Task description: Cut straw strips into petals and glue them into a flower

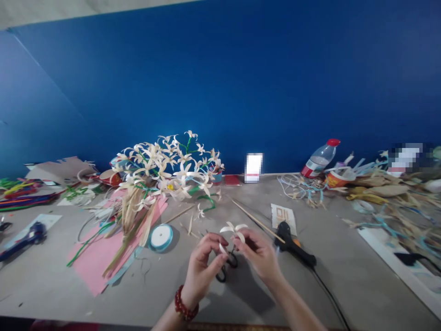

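Near the front middle of the table, my right hand (259, 255) pinches a small white petalled flower (231, 227), its petals spread outward. Close beside it, my left hand (206, 263) has thumb and fingers closed on a white petal (223, 248); whether this petal is joined to the flower I cannot tell. A red bead bracelet circles the left wrist. Under the hands lie scissors (221, 275), only their black handle loops showing. A black glue gun (296, 250) rests right of my right hand, with a thin wooden stick (253, 216) reaching over its front end.
A bunch of white flowers on green stems (165, 161) stands at the back left. Before it lie pink paper (91, 262), dry husks (129, 216) and a blue ribbon spool (161, 237). A plastic bottle (319, 158), a paper cup (337, 177) and a husk pile (396, 191) crowd the right.
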A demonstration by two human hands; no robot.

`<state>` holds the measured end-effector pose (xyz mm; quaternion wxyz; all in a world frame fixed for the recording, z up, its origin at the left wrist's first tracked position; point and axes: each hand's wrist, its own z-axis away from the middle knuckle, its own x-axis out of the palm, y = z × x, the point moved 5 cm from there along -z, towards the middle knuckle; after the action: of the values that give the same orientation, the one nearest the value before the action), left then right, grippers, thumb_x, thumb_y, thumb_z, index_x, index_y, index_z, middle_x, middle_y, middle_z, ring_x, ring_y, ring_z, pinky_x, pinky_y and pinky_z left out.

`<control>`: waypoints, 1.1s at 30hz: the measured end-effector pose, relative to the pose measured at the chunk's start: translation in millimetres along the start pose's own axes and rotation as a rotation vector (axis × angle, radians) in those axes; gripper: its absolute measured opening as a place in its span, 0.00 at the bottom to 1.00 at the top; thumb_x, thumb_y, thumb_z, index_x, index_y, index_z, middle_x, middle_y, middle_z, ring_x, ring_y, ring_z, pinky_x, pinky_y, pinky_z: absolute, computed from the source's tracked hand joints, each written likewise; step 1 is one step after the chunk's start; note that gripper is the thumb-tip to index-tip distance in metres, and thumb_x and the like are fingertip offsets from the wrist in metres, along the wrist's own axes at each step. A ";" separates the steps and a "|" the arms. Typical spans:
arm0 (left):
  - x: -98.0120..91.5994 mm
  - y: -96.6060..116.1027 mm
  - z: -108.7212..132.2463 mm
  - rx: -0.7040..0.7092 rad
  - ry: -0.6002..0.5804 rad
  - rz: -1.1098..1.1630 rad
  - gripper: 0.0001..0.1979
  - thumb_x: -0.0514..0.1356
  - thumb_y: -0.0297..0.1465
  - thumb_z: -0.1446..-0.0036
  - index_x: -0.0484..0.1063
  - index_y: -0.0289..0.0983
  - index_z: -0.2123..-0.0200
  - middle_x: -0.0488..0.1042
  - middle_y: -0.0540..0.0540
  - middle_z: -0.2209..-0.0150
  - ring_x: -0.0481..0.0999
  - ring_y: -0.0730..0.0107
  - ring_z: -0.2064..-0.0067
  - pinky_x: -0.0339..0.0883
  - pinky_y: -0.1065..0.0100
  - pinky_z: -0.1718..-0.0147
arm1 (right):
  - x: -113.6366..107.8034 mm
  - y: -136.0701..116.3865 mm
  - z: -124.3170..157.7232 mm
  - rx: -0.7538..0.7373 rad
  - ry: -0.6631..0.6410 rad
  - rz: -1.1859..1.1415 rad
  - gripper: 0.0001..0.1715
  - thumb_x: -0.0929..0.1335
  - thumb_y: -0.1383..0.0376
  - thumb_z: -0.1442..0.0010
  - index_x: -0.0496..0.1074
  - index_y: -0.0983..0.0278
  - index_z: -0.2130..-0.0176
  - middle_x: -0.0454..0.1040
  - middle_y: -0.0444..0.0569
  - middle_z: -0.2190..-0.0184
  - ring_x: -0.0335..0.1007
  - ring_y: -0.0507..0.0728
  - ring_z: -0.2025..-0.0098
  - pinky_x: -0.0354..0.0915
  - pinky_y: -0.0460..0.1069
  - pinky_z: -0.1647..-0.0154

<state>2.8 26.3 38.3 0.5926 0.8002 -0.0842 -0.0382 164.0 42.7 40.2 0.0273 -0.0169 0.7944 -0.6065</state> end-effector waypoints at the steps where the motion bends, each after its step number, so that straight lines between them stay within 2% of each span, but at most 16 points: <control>1: 1.7 2.4 -0.1 0.023 -0.016 -0.013 0.07 0.62 0.32 0.42 0.74 0.35 0.69 0.72 0.40 0.62 0.72 0.60 0.57 0.66 0.61 0.54 | 2.6 -1.8 1.5 0.003 0.011 -0.036 0.12 0.70 0.57 0.41 0.74 0.63 0.69 0.73 0.45 0.74 0.68 0.52 0.75 0.66 0.44 0.75; 6: 5.4 9.8 1.8 0.099 -0.034 -0.104 0.04 0.62 0.30 0.42 0.74 0.36 0.69 0.75 0.40 0.61 0.73 0.59 0.54 0.65 0.60 0.52 | 8.0 -6.2 8.0 -0.042 0.049 -0.042 0.08 0.70 0.60 0.42 0.75 0.62 0.69 0.75 0.46 0.73 0.71 0.52 0.74 0.68 0.44 0.74; 10: 5.5 18.0 2.0 0.168 -0.022 -0.165 0.03 0.62 0.28 0.42 0.72 0.37 0.69 0.75 0.43 0.66 0.73 0.63 0.60 0.65 0.63 0.57 | 3.3 -15.4 15.7 -0.231 0.135 0.181 0.02 0.71 0.65 0.44 0.78 0.61 0.67 0.78 0.48 0.69 0.75 0.55 0.68 0.70 0.46 0.67; 12: 6.5 22.2 1.6 0.208 -0.030 -0.179 0.04 0.61 0.29 0.42 0.72 0.37 0.69 0.74 0.44 0.68 0.72 0.64 0.63 0.65 0.65 0.61 | 4.3 -22.8 18.8 -0.316 0.125 0.236 0.04 0.71 0.68 0.44 0.78 0.60 0.67 0.78 0.48 0.69 0.75 0.56 0.67 0.70 0.46 0.64; 18: 7.0 26.0 4.5 0.295 -0.057 -0.165 0.05 0.61 0.30 0.42 0.72 0.37 0.70 0.73 0.44 0.70 0.71 0.63 0.63 0.64 0.63 0.61 | 9.8 -32.7 21.2 -0.334 0.056 0.198 0.06 0.69 0.68 0.42 0.75 0.61 0.70 0.73 0.45 0.76 0.70 0.53 0.74 0.67 0.45 0.72; 20: 5.6 21.6 6.2 0.255 -0.057 -0.149 0.05 0.61 0.30 0.42 0.73 0.37 0.70 0.74 0.44 0.70 0.72 0.63 0.63 0.64 0.62 0.58 | 11.1 -29.6 20.4 -0.303 0.059 0.208 0.04 0.69 0.67 0.43 0.76 0.61 0.70 0.74 0.46 0.75 0.71 0.55 0.72 0.67 0.46 0.70; 23: 3.0 10.8 7.2 0.102 -0.022 -0.019 0.05 0.63 0.31 0.44 0.74 0.37 0.71 0.75 0.43 0.67 0.73 0.61 0.60 0.65 0.61 0.56 | 13.0 -21.4 16.9 -0.184 0.071 0.141 0.05 0.71 0.63 0.43 0.76 0.60 0.71 0.74 0.47 0.74 0.71 0.56 0.69 0.68 0.48 0.67; 28: 2.3 1.2 5.5 -0.084 0.054 0.267 0.06 0.64 0.31 0.45 0.73 0.35 0.71 0.71 0.45 0.66 0.71 0.66 0.64 0.66 0.66 0.61 | 17.8 -15.0 16.8 0.003 0.038 -0.064 0.10 0.67 0.59 0.39 0.74 0.62 0.68 0.70 0.46 0.72 0.65 0.52 0.74 0.63 0.46 0.74; 33: 0.6 0.4 3.6 -0.119 0.087 0.315 0.04 0.64 0.29 0.45 0.73 0.35 0.70 0.70 0.46 0.66 0.71 0.68 0.63 0.66 0.67 0.60 | 22.3 -18.1 22.4 -0.004 -0.067 -0.033 0.06 0.69 0.62 0.40 0.71 0.62 0.67 0.68 0.44 0.72 0.62 0.50 0.74 0.61 0.45 0.74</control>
<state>2.7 22.6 37.6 0.6406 0.7416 -0.1804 0.0848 143.1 15.0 51.2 0.0439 -0.0505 0.7937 -0.6046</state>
